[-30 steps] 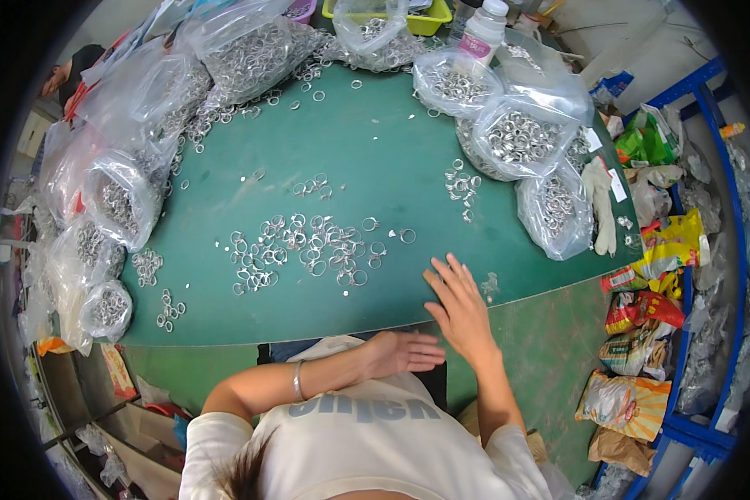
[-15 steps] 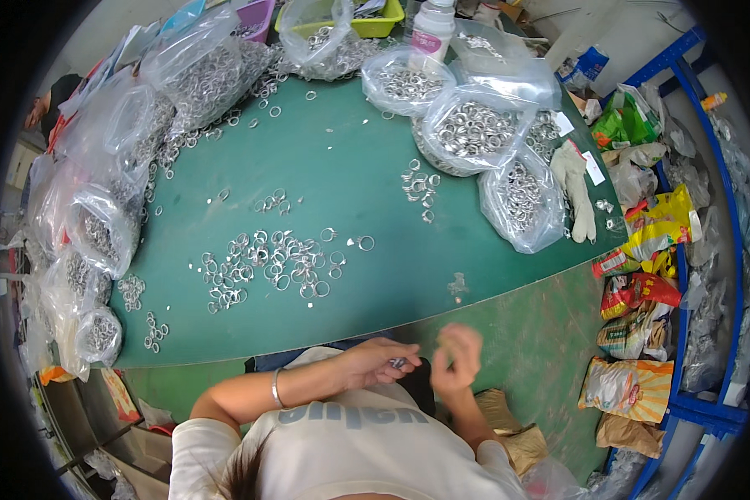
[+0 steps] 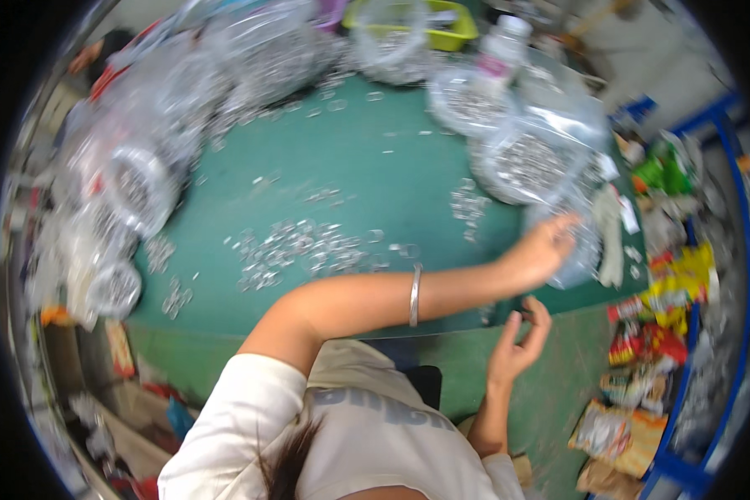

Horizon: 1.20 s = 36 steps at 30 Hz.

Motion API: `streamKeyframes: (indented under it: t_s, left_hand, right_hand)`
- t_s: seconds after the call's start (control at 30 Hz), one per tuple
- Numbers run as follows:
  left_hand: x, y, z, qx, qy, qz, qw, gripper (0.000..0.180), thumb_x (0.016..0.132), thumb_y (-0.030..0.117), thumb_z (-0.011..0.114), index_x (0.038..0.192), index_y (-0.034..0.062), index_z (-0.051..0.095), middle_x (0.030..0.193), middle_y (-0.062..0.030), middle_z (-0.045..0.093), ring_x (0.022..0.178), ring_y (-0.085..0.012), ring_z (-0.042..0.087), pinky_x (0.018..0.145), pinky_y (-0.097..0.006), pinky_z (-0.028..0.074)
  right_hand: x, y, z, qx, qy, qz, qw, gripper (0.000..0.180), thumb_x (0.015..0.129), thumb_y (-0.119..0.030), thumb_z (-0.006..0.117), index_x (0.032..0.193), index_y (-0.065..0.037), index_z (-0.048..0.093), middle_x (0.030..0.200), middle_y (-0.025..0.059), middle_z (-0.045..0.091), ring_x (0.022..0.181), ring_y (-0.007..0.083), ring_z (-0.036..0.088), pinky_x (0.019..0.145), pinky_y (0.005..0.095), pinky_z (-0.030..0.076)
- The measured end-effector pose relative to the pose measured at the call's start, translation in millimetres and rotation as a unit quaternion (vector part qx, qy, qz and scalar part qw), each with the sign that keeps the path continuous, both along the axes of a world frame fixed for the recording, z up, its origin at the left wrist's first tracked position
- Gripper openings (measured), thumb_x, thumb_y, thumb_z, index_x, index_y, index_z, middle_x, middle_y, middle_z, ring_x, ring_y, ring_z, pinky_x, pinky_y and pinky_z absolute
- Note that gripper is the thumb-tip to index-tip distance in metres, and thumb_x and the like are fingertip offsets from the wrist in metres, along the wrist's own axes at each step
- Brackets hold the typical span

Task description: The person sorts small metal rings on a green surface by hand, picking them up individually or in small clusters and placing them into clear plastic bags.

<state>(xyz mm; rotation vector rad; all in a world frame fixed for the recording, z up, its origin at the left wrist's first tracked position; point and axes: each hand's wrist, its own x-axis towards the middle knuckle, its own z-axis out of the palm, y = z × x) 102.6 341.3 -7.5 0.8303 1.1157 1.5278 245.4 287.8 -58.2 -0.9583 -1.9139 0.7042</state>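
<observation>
1. Bags of clear plastic crowd the left side of a green tabletop.
2. Small silver metal rings lie loose mid-table, left of both hands.
3. Right hand, at the front edge, has bent fingers, thumb spread apart from them.
4. Left hand overlaps a clear plastic bag; I cannot tell, through blur, whether it touches or pinches anything.
5. White fabric glove lies beside that bag.

Silvery rings, loosely scattered – clear plastic bag, rounded, partly hidden, well to their right
</observation>
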Motion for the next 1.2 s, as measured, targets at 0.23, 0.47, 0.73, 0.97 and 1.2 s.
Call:
streamKeyframes:
  t_s: [0.23, 0.47, 0.73, 0.97, 1.2]
  left_hand:
    - [-65, -209, -25, -0.033, 0.447, 0.158, 0.88, 0.041, 0.077, -0.001, 0.065, 0.117, 0.0061, 0.058, 0.129, -0.0156, 0.047, 0.124, -0.0342, 0.044, 0.102, -0.042, 0.038]
    - [-124, -288, -45, -0.268, 0.638, 0.214, 0.69, 0.052, 0.075, 0.009, 0.071, 0.123, 0.0078, 0.052, 0.136, -0.0147, 0.042, 0.13, -0.0379, 0.034, 0.106, -0.053, 0.028]
    - [-154, -320, -58, -0.171, 0.487, 0.328, 0.792, 0.028, 0.075, -0.008, 0.057, 0.101, 0.0027, 0.058, 0.105, -0.0108, 0.056, 0.103, -0.0329, 0.054, 0.09, -0.04, 0.041]
    - [-198, -337, -50, -0.094, 0.063, 0.413, 0.904, 0.035, 0.084, -0.016, 0.041, 0.115, -0.006, 0.054, 0.116, -0.014, 0.058, 0.11, -0.019, 0.057, 0.09, -0.03, 0.05]
    - [-181, -341, -31, -0.262, 0.522, 0.329, 0.742, 0.041, 0.08, -0.01, 0.055, 0.117, 0.0074, 0.06, 0.131, -0.0121, 0.049, 0.13, -0.034, 0.041, 0.102, -0.043, 0.037]
  right_hand:
    - [-63, -19, 15, -0.028, -0.086, 0.265, 0.96, 0.032, 0.079, -0.001, 0.064, 0.111, 0.001, 0.059, 0.114, 0.0162, 0.056, 0.104, 0.033, 0.053, 0.089, 0.0395, 0.042]
    - [-152, -69, 20, 0.092, -0.226, 0.417, 0.876, 0.051, 0.072, -0.013, 0.073, 0.119, -0.004, 0.056, 0.126, 0.0146, 0.048, 0.117, 0.0342, 0.044, 0.097, 0.0471, 0.034]
    - [-164, -73, -18, -0.178, -0.053, 0.344, 0.92, 0.021, 0.081, 0.004, 0.064, 0.1, -0.002, 0.06, 0.096, 0.008, 0.059, 0.085, 0.0165, 0.057, 0.069, 0.0278, 0.046]
    - [-183, -35, 0, -0.448, 0.108, 0.275, 0.844, 0.021, 0.096, -0.006, 0.048, 0.115, 0.002, 0.052, 0.105, 0.0128, 0.062, 0.086, 0.0142, 0.06, 0.068, 0.0228, 0.048]
    - [-183, -55, 30, 0.058, -0.212, 0.322, 0.921, 0.022, 0.072, -0.003, 0.07, 0.094, -0.007, 0.067, 0.104, 0.0069, 0.062, 0.106, 0.0299, 0.053, 0.091, 0.0401, 0.038]
